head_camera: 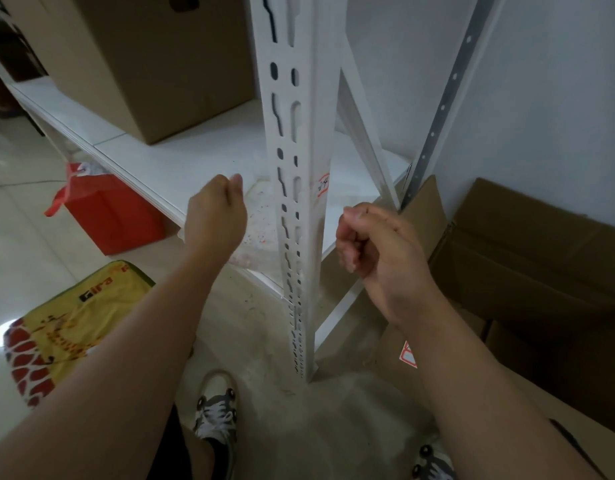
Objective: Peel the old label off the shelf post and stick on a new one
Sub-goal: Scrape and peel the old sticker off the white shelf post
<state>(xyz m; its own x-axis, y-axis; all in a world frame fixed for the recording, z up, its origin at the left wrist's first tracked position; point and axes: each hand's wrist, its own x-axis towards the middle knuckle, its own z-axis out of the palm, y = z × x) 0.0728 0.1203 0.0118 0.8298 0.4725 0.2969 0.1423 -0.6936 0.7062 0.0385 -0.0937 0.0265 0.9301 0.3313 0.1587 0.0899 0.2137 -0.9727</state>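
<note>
flanking shelf post (307,202), left hand (216,209), right hand (375,240) fisted; label (322,184) stuck.

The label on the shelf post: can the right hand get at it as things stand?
Probably yes. The label sits on the post face turned toward the right hand, which hovers just below and beside it with nothing between. The hand's fingers are curled, so they would need to open first.

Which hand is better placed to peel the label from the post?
Probably the right hand. The label sits on the right face of the post, just above and beside this hand. The left hand is on the other side of the post, so it would have to reach around.
</note>
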